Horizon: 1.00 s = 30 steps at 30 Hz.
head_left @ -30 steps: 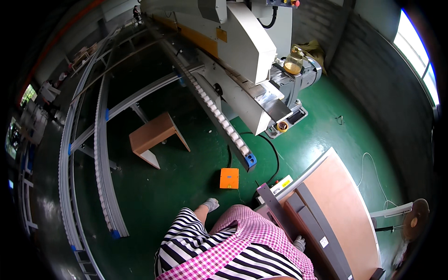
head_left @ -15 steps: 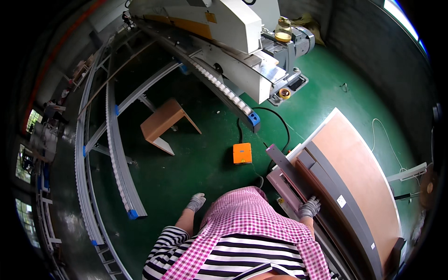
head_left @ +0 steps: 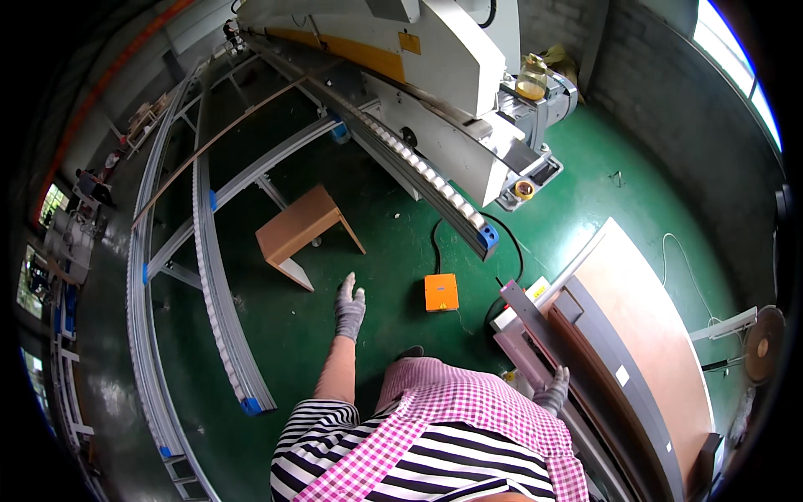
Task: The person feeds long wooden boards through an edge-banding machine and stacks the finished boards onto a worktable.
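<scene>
My left hand (head_left: 349, 306), in a grey glove, hangs free over the green floor with fingers apart and holds nothing. Nearest it are a small wooden stool (head_left: 299, 232) ahead and an orange box (head_left: 441, 292) on the floor to its right. My right hand (head_left: 554, 391), also gloved, rests on the edge of a stack of long brown and grey panels (head_left: 636, 335) at my right side. Whether its fingers grip a panel is hard to tell. My striped shirt and pink checked apron fill the lower edge.
A large white and yellow machine (head_left: 435, 58) with a roller feed track (head_left: 422, 171) stands ahead. Curved roller conveyor rails (head_left: 213, 284) run along the left. A black cable (head_left: 502, 251) lies on the floor by the orange box. A fan (head_left: 761, 343) stands far right.
My left hand has swung forward and up over the floor. My right hand has stayed at the panel stack. The view has tilted toward the machine.
</scene>
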Each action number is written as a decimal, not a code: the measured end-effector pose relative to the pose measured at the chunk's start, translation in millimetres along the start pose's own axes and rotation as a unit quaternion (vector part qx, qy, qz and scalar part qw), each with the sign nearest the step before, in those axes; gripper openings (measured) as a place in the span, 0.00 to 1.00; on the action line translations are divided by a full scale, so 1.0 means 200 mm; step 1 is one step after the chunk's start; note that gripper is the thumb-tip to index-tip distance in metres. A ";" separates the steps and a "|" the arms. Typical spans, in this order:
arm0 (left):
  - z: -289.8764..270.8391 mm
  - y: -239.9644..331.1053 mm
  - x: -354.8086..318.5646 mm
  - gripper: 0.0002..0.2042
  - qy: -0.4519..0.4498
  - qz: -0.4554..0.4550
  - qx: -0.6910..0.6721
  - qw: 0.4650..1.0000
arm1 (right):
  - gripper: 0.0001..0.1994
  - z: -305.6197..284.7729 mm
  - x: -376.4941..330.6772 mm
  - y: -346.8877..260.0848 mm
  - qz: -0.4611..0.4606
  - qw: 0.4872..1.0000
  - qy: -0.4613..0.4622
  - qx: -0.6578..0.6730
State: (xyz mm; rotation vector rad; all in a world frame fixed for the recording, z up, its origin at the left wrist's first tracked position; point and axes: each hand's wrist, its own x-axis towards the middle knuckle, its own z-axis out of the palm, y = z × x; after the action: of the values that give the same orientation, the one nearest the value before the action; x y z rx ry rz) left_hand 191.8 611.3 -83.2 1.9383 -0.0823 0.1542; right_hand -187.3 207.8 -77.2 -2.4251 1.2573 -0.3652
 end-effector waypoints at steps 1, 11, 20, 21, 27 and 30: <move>-0.01 0.05 0.07 0.25 0.001 0.023 0.030 0.999 | 0.30 0.11 -0.02 0.03 0.001 0.999 0.018 0.030; -0.27 0.44 0.49 0.29 0.033 0.136 0.160 0.977 | 0.20 0.30 -0.08 -0.55 -0.093 0.962 -0.166 0.197; -0.59 0.35 0.71 0.32 0.078 0.151 0.207 0.964 | 0.17 0.47 0.00 -0.92 -0.152 0.943 -0.237 0.177; -0.63 0.34 0.73 0.32 0.085 0.143 0.211 0.963 | 0.14 0.45 0.01 -1.01 0.015 0.915 -0.267 0.301; -0.80 0.32 0.90 0.34 0.107 0.139 0.274 0.946 | 0.09 0.52 0.03 -1.15 0.277 0.768 -0.303 0.492; -0.85 0.32 1.02 0.38 0.094 0.142 0.303 0.938 | 0.07 0.53 0.00 -1.20 0.185 0.822 -0.307 0.443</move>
State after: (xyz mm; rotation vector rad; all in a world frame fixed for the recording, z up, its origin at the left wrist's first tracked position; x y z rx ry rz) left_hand 374.4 749.2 66.7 2.5059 -0.2078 0.6179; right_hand 28.8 355.8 -63.7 -1.2955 0.9162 -0.0100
